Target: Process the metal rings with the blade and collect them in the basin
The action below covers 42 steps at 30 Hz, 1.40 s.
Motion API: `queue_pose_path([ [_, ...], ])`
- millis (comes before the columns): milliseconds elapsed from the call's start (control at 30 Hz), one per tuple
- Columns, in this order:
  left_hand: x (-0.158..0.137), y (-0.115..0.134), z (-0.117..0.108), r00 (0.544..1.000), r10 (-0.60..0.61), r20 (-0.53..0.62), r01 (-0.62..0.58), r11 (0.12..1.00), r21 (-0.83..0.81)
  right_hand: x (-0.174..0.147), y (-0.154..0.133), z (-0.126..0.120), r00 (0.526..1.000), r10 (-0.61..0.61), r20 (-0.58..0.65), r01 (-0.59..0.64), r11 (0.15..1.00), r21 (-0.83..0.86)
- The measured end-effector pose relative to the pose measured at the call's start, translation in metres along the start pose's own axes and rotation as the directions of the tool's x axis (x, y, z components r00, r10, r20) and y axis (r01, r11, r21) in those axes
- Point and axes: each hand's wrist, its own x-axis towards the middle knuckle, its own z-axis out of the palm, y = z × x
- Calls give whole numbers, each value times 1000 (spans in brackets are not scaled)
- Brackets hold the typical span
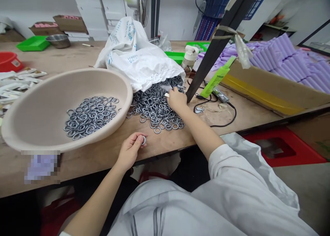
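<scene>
Near the table's (161,145) front edge, a beige basin (38,115) holds metallic grey rings (90,117). At that edge, the left hand (130,148) pinches one ring (144,140), thumb against fingers. Rightward, beside a ring heap (157,108), the right hand's (177,100) fingers curl; their grip cannot be told.

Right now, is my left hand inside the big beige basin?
No, your left hand is holding a ring outside the basin, to its right.

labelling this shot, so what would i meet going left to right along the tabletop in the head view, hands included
Beige basin → left hand holding a ring → right hand at the ring pile → lime-green object → cardboard box.
</scene>
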Motion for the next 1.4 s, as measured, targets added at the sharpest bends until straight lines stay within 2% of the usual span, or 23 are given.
queue_pose_path([
  [67,0,0,0,1000,7,1,-7,1000,-5,3,2,2,997,71,18,-71,997,-5],
  [133,0,0,0,1000,8,-1,-8,1000,-4,1,0,3,998,53,45,-53,999,3],
  [233,0,1,0,1000,8,-5,-8,1000,1,-11,-6,-2,999,-12,51,11,1000,16],
  [333,-1,3,1,1000,9,-16,-9,1000,-1,-32,-14,-10,996,-81,-21,83,993,81],
  [467,-2,6,3,998,-2,-68,1,1000,-22,-64,-29,-9,962,-274,-17,271,937,220],
  [533,-3,7,4,995,-11,-98,7,999,-45,-74,-35,-3,948,-319,2,309,919,244],
  [667,-5,8,3,990,-22,-141,4,992,-127,-76,-32,4,959,-281,19,269,933,240],
  [733,-5,9,2,989,-38,-144,11,983,-184,-76,-27,2,967,-253,-36,250,906,341],
  [767,-5,10,2,988,-55,-145,22,975,-221,-79,-26,0,968,-241,-71,247,858,450],
  [800,-5,11,3,987,-80,-141,40,963,-268,-84,-26,-2,969,-229,-96,241,772,588],
  [867,-6,15,8,983,-158,-96,109,916,-386,-99,-31,-5,972,-220,-88,187,484,855],
  [933,-7,20,16,975,-223,12,199,843,-499,-119,-41,-4,968,-248,-21,64,168,984],
  [967,-8,22,20,968,-238,79,242,807,-538,-128,-46,-2,966,-260,8,10,66,998],
  [1033,-10,26,29,952,-242,187,306,758,-576,-144,-57,4,969,-246,21,-26,-17,1000],
  [1133,-14,27,36,923,-275,269,382,735,-560,-157,-66,13,987,-151,-61,61,-7,998],
  [1233,-16,26,36,903,-312,295,424,754,-501,-162,-69,19,987,-90,-132,132,1,991],
  [1400,-17,24,34,905,-287,314,407,799,-443,-172,-70,18,974,-36,-222,225,181,957],
])
